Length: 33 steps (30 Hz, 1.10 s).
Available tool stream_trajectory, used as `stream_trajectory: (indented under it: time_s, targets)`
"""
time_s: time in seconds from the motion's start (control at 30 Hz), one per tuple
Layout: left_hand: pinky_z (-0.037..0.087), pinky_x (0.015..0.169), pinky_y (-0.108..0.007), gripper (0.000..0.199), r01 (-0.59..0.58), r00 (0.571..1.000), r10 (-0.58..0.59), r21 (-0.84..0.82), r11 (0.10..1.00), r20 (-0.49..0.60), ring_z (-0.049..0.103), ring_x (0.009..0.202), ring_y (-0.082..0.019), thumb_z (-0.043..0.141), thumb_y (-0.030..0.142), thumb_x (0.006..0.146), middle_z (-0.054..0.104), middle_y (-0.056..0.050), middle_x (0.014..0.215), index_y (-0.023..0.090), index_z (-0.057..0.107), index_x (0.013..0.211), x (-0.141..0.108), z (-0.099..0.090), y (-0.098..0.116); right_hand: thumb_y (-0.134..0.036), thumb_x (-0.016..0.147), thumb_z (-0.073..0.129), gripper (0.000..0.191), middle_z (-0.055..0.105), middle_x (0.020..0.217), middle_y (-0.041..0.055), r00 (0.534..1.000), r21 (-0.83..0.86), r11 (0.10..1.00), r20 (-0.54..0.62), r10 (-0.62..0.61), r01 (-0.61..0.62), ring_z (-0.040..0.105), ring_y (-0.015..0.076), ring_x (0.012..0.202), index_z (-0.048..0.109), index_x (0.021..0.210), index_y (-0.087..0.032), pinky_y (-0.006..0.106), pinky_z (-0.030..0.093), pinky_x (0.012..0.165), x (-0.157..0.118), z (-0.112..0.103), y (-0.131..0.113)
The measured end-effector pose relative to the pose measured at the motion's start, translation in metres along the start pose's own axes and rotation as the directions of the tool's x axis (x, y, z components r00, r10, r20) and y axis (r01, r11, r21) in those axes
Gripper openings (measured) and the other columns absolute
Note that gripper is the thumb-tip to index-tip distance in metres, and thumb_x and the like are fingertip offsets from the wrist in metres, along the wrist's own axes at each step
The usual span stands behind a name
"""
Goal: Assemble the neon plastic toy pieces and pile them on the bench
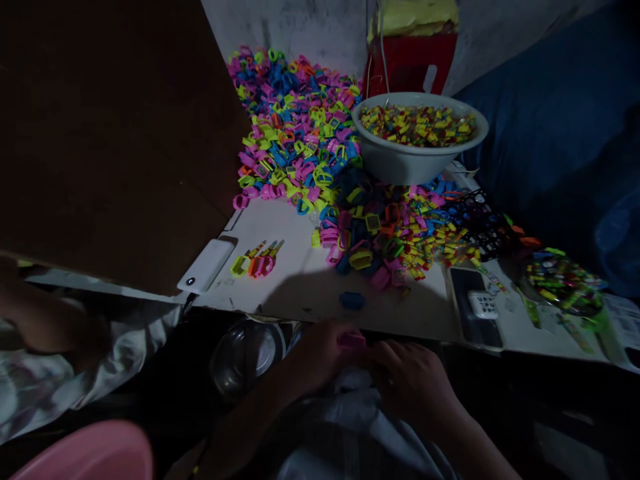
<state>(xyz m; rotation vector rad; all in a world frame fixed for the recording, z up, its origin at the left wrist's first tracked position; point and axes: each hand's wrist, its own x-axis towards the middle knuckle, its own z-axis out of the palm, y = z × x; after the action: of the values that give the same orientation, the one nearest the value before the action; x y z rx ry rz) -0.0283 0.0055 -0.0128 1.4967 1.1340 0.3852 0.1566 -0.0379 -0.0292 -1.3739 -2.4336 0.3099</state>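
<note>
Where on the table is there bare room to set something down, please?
Bare tabletop shows between the small band cluster and the colourful heap, and between the lone blue piece and the dark phone. It is crowded around the grey basin.

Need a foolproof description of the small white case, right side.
From the big grey basin, come down and slightly right to the dark phone at the table's front edge. The small white case lies on top of it, set apart by its bold black lettering.

The small pink plastic piece [351, 341] is in the left hand [327, 347], at the front edge of the counter [295, 293]; its ring-like shape is partly hidden by fingers.
</note>
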Motion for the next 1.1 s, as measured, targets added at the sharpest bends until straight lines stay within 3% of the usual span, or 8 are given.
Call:
stream_trajectory:
  time_s: [0.17, 0.27, 0.47, 0.6, 0.67, 0.8, 0.93, 1.1]
  targets:
    - [0.046, 0.070, -0.028, 0.029, 0.028, 0.991, -0.004, 0.181, 0.983, -0.132, 0.069, 0.085, -0.025, 0.065, 0.044, 0.079, 0.074, -0.008, 0.090, 0.021, 0.072, 0.095, -0.001, -0.016, 0.000, -0.026, 0.086, 0.057, 0.004, 0.066, 0.078, 0.0019, 0.997, 0.079, 0.994, 0.004, 0.081, -0.081, 0.060, 0.0189, 0.071, 0.059, 0.087, -0.023, 0.030, 0.034, 0.062, 0.011, 0.012, 0.008]
    - [0.044, 0.070, -0.029, 0.032, 0.102, 0.935, 0.033, 0.355, 0.929, -0.354, 0.067, 0.081, -0.024, 0.059, 0.052, 0.082, 0.073, -0.005, 0.089, 0.023, 0.070, 0.093, 0.004, -0.049, -0.008, -0.039, 0.086, 0.060, 0.036, 0.066, 0.103, 0.0081, 0.972, 0.050, 0.973, -0.056, 0.228, -0.226, 0.060, 0.0249, 0.090, 0.056, 0.118, -0.023, 0.033, 0.041, 0.071, 0.017, 0.018, 0.041]
    - [0.039, 0.090, -0.044, 0.049, 0.499, 0.592, 0.219, 0.566, 0.656, -0.775, 0.052, 0.108, -0.036, 0.056, 0.052, 0.084, 0.062, -0.017, 0.115, 0.015, 0.062, 0.117, 0.029, -0.125, -0.061, -0.033, 0.093, 0.047, 0.021, 0.064, 0.093, 0.0092, 0.919, 0.042, 0.929, -0.134, 0.371, -0.369, 0.059, 0.0196, 0.075, 0.062, 0.103, -0.020, 0.029, 0.041, 0.063, 0.011, 0.034, 0.098]
    - [0.033, 0.095, -0.055, 0.058, 0.631, 0.413, 0.216, 0.449, 0.632, -0.885, 0.041, 0.117, -0.042, 0.054, 0.050, 0.084, 0.046, -0.025, 0.129, 0.008, 0.055, 0.124, 0.043, -0.133, -0.081, -0.032, 0.094, 0.043, 0.022, 0.063, 0.080, 0.0088, 0.865, 0.103, 0.877, -0.149, 0.480, -0.469, 0.058, 0.0199, 0.066, 0.058, 0.087, -0.018, 0.029, 0.037, 0.055, 0.003, 0.043, 0.104]
    - [0.030, 0.099, -0.056, 0.056, 0.480, 0.491, 0.231, 0.482, 0.733, -0.840, 0.040, 0.120, -0.041, 0.054, 0.046, 0.085, 0.046, -0.025, 0.129, 0.007, 0.054, 0.125, 0.049, -0.117, -0.078, -0.035, 0.093, 0.043, 0.022, 0.062, 0.071, 0.0065, 0.816, 0.251, 0.815, -0.134, 0.563, -0.521, 0.059, 0.0206, 0.062, 0.056, 0.085, -0.018, 0.028, 0.037, 0.052, 0.000, 0.045, 0.105]
    - [0.035, 0.101, -0.044, 0.033, 0.005, 0.799, 0.330, 0.554, 0.832, -0.503, 0.051, 0.113, -0.030, 0.061, 0.039, 0.082, 0.059, -0.011, 0.118, 0.023, 0.068, 0.109, 0.062, -0.054, -0.065, -0.038, 0.092, 0.046, 0.029, 0.067, 0.084, 0.0077, 0.815, 0.492, 0.738, -0.093, 0.572, -0.462, 0.064, 0.0212, 0.073, 0.055, 0.110, -0.017, 0.030, 0.047, 0.060, -0.001, 0.044, 0.098]
    - [0.039, 0.094, -0.043, 0.021, -0.117, 0.851, 0.355, 0.519, 0.847, -0.387, 0.056, 0.105, -0.029, 0.066, 0.033, 0.079, 0.064, -0.011, 0.111, 0.022, 0.072, 0.096, 0.066, -0.003, -0.060, -0.039, 0.094, 0.046, 0.029, 0.068, 0.101, 0.0096, 0.880, 0.651, 0.670, -0.006, 0.475, -0.358, 0.065, 0.0204, 0.089, 0.060, 0.108, -0.019, 0.032, 0.053, 0.075, 0.005, 0.041, 0.069]
    - [0.043, 0.091, -0.037, 0.012, -0.235, 0.921, 0.240, 0.054, 0.970, -0.307, 0.059, 0.100, -0.023, 0.064, 0.023, 0.080, 0.065, -0.008, 0.104, 0.019, 0.064, 0.090, 0.052, 0.008, -0.051, -0.028, 0.095, 0.044, 0.022, 0.060, 0.126, 0.0114, 0.921, 0.645, 0.754, -0.212, 0.328, -0.120, 0.056, 0.0212, 0.117, 0.061, 0.106, -0.021, 0.036, 0.050, 0.092, 0.011, 0.042, 0.037]
